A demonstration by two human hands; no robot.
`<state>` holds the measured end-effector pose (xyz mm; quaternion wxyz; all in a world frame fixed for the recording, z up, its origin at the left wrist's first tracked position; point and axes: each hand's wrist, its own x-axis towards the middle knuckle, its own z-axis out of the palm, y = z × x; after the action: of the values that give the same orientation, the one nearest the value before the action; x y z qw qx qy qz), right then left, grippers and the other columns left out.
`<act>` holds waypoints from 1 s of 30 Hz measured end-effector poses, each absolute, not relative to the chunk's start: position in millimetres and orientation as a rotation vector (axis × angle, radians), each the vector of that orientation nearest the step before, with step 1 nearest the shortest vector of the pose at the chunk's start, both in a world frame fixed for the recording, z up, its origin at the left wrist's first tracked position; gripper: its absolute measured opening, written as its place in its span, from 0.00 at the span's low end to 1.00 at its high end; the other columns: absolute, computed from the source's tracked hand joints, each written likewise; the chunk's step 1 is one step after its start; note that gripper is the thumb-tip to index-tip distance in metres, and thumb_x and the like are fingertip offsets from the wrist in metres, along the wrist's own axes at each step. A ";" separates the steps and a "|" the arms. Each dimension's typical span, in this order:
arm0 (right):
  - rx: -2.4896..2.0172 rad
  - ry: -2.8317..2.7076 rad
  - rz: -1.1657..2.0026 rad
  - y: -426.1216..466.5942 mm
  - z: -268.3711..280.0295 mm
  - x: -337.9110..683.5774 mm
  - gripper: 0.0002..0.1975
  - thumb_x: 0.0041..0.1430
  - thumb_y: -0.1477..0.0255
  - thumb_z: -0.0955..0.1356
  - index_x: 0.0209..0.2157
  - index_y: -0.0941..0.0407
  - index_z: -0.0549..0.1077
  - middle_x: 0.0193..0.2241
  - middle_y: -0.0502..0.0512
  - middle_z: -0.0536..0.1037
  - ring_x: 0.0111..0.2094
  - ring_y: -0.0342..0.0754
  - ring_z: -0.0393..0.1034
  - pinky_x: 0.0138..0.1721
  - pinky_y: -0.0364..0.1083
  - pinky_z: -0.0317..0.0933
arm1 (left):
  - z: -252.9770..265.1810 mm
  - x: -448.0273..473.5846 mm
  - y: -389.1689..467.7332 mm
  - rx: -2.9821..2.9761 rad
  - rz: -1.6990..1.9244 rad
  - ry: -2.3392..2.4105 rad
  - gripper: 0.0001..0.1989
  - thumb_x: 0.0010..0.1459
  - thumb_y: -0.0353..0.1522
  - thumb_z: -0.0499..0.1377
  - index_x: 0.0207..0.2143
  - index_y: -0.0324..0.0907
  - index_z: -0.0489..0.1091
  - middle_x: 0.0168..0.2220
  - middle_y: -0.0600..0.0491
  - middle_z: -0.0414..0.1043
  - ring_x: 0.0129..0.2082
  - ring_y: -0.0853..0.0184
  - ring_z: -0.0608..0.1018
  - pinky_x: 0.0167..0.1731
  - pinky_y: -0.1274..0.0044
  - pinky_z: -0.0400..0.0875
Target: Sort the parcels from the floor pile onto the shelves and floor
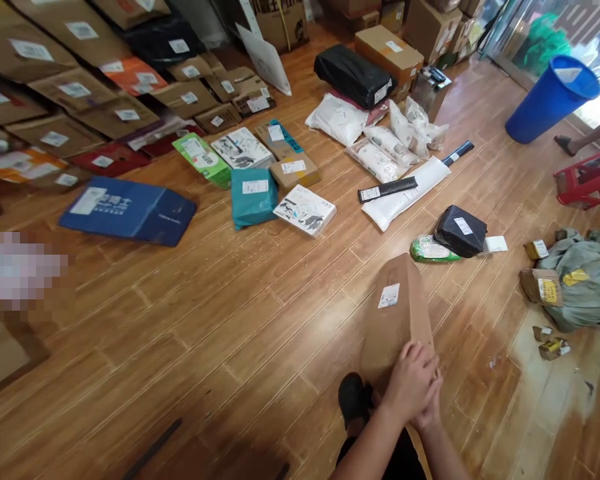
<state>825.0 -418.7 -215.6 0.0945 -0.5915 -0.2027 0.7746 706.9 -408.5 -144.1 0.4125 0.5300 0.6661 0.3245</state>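
A long brown cardboard box (390,327) with a white label stands between my feet and stretches away from me. Both my hands are at its near right edge, close together. My left hand (414,377) lies on top, its fingers curled over the edge and partly covering the other hand. Beneath it, my right hand (430,405) is closed against the same part of the box, with most of its fingers hidden. Just past the far end of the box lie a black wrapped parcel (461,231) and a green and white packet (433,249).
Labelled boxes (75,90) are stacked at the left back. A blue mailer (130,212), a teal parcel (253,198) and white bags (337,120) lie on the wooden floor. To the right are a blue bin (550,100), a red stool (590,177) and a grey-green sack (580,283).
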 end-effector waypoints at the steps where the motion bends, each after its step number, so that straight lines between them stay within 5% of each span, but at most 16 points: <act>1: -1.727 -0.483 2.356 -411.2 -208.2 826.7 0.44 0.46 0.27 0.55 0.47 0.42 0.78 0.50 0.53 0.83 0.59 0.64 0.72 0.49 0.62 0.70 | -138.1 692.9 -405.5 1.300 0.771 1.714 0.19 0.58 0.39 0.67 0.52 0.47 0.79 0.59 0.43 0.75 0.64 0.45 0.69 0.70 0.45 0.53; 5: -1.738 -0.176 2.511 -382.7 -186.9 825.2 0.48 0.41 0.27 0.63 0.48 0.50 0.80 0.44 0.64 0.84 0.49 0.68 0.77 0.43 0.62 0.71 | -120.4 645.7 -393.5 0.971 0.688 1.831 0.25 0.50 0.40 0.71 0.51 0.45 0.79 0.69 0.40 0.61 0.71 0.42 0.61 0.69 0.50 0.60; 12: -1.738 -1.111 1.695 -321.9 -184.6 801.0 0.41 0.31 0.49 0.82 0.50 0.49 0.81 0.46 0.61 0.80 0.54 0.66 0.74 0.60 0.61 0.66 | -131.8 618.0 -385.6 0.605 0.977 2.021 0.29 0.53 0.44 0.64 0.57 0.44 0.74 0.58 0.42 0.69 0.61 0.50 0.74 0.64 0.58 0.69; 19: -1.706 -1.589 1.214 -187.6 -150.6 729.7 0.34 0.41 0.49 0.76 0.47 0.53 0.78 0.48 0.61 0.76 0.53 0.63 0.72 0.59 0.60 0.66 | -136.1 581.3 -320.4 0.448 1.145 2.036 0.28 0.60 0.50 0.59 0.58 0.48 0.73 0.56 0.43 0.73 0.57 0.49 0.78 0.57 0.61 0.74; 25: -1.732 -1.139 1.257 -102.7 -162.4 691.2 0.53 0.44 0.39 0.70 0.65 0.55 0.61 0.60 0.69 0.71 0.61 0.67 0.68 0.61 0.61 0.64 | -123.5 525.2 -196.7 0.682 1.100 1.932 0.25 0.67 0.41 0.52 0.62 0.44 0.72 0.53 0.40 0.73 0.53 0.53 0.79 0.54 0.63 0.75; 30: -1.578 -1.131 1.070 -64.8 -174.8 676.0 0.53 0.47 0.39 0.69 0.66 0.58 0.60 0.68 0.72 0.63 0.69 0.68 0.58 0.68 0.64 0.55 | -113.3 501.4 -93.2 0.829 0.891 1.883 0.27 0.67 0.41 0.54 0.64 0.41 0.70 0.52 0.37 0.73 0.51 0.51 0.80 0.52 0.63 0.75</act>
<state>676.0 -64.8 -174.8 0.4459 -0.6370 -0.4568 0.4321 501.4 -93.2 -113.3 0.4347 0.3328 0.7565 0.3578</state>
